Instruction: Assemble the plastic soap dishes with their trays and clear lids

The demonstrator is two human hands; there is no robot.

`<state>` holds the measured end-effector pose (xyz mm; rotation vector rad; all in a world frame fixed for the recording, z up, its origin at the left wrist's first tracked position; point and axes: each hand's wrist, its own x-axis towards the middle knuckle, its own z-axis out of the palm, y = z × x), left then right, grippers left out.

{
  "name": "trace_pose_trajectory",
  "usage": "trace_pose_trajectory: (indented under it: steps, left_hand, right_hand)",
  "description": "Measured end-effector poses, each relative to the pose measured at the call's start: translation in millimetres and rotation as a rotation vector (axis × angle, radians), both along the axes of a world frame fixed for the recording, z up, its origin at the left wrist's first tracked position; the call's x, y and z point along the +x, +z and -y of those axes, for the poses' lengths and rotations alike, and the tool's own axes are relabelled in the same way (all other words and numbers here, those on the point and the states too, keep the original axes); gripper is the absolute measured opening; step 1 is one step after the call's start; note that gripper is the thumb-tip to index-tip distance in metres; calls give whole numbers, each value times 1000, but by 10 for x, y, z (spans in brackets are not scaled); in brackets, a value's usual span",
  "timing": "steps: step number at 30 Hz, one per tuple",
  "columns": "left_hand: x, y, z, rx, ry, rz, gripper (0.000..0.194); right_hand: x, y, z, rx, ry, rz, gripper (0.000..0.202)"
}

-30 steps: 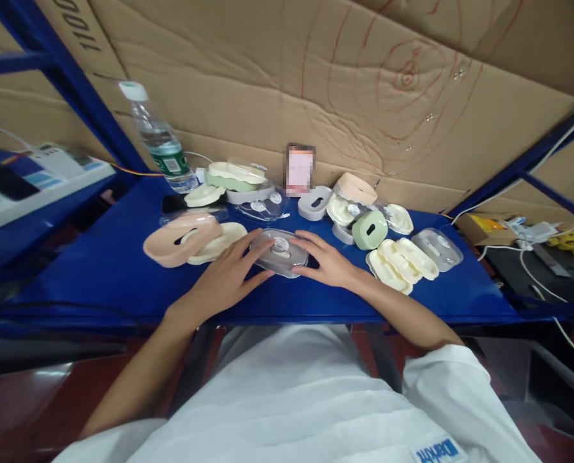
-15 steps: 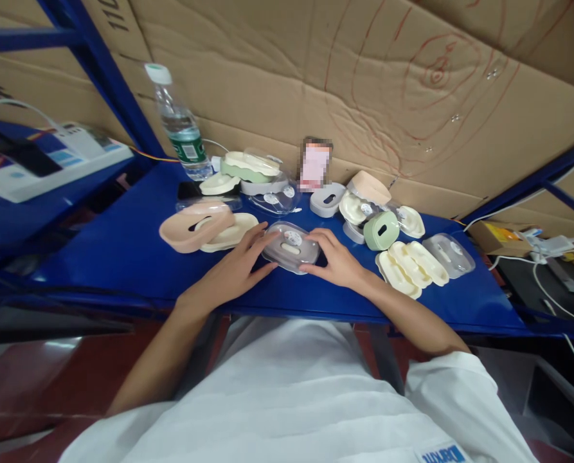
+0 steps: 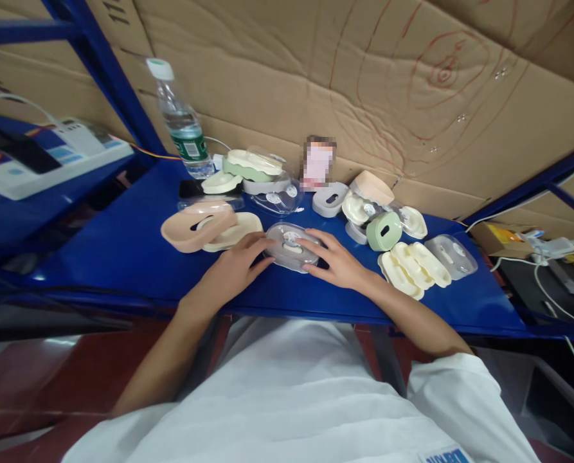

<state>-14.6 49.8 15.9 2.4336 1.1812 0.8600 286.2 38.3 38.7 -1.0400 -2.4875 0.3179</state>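
Note:
A clear plastic lid [image 3: 287, 256] with a round sticker lies flat on the blue table in front of me, a small pale slot showing through it. My left hand [image 3: 241, 263] has its fingers and thumb on the lid's left edge. From the other side, my right hand [image 3: 337, 260] grips the lid, fingers over its top right and thumb at the near right edge. Left of my hands, a pink oval box body [image 3: 185, 228] leans on a cream tray [image 3: 243, 228]. Cream inserts [image 3: 414, 267] lie to the right, beside another clear lid [image 3: 453, 256].
Behind stand a water bottle [image 3: 185, 128], stacked cream and green box parts [image 3: 252, 164], a blurred phone [image 3: 318, 161], a grey box body [image 3: 329, 202] and a green one [image 3: 384, 233]. A power strip [image 3: 65, 161] sits at left, cardboard [image 3: 267, 77] at the back.
My right fingers have moved inward over the lid's top. My left fingers have shifted slightly at the left edge. The lid stays in nearly the same place.

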Motion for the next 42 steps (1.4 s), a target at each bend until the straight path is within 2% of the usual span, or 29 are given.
trace_pose_trajectory:
  steps: [8, 10, 13, 15, 17, 20, 22, 26, 28, 30, 33, 36, 40, 42]
  left_hand:
    - [-19, 10, -1, -42, -19, 1, 43]
    - [-28, 6, 12, -69, -25, -4, 50]
    - [-47, 7, 44, -99, -42, -19, 59]
    - [-61, 7, 66, -105, -50, -34, 59]
    - [-75, -1, 76, -96, -62, -45, 56]
    - [-84, -35, 61, -55, -90, -63, 51]
    - [-82, -65, 40, -33, -105, -77, 51]
    - [-68, -103, 9, -24, -123, -88, 51]
    - [-64, -113, 3, -23, -124, -84, 50]
    - [-65, -123, -4, -23, -131, -89, 50]
    - [-70, -140, -15, -17, -153, -103, 50]
    - [-74, -154, -23, -19, -156, -106, 51]
    - [-75, -163, -27, -18, -156, -116, 52]
    - [-74, -160, -29, -14, -168, -118, 53]
  right_hand:
    - [-37, -68, 8, -52, -70, 31, 75]
    - [-20, -12, 21, -51, -75, 33, 73]
    - [80, 221, 106, 16, -86, 21, 68]
    - [243, 441, 220, 94, -142, 4, 64]
    - [526, 645, 374, 197, -266, -6, 61]
    - [1208, 792, 650, 473, -616, -31, 63]
    - [1802, 753, 844, 631, -888, -22, 69]
    - [3015, 464, 1172, 651, -1312, -42, 70]
    - [3471, 289, 1268, 647, -1436, -110, 77]
    - [3760, 125, 1312, 645, -1523, -176, 82]
    - [3924, -79, 1298, 533, -1560, -193, 77]
    - [3925, -192, 1255, 362, -1478, -156, 63]
    - [3791, -107, 1273, 251, -1388, -91, 55]
    - [3578, -14, 1315, 361, -1423, 35, 51]
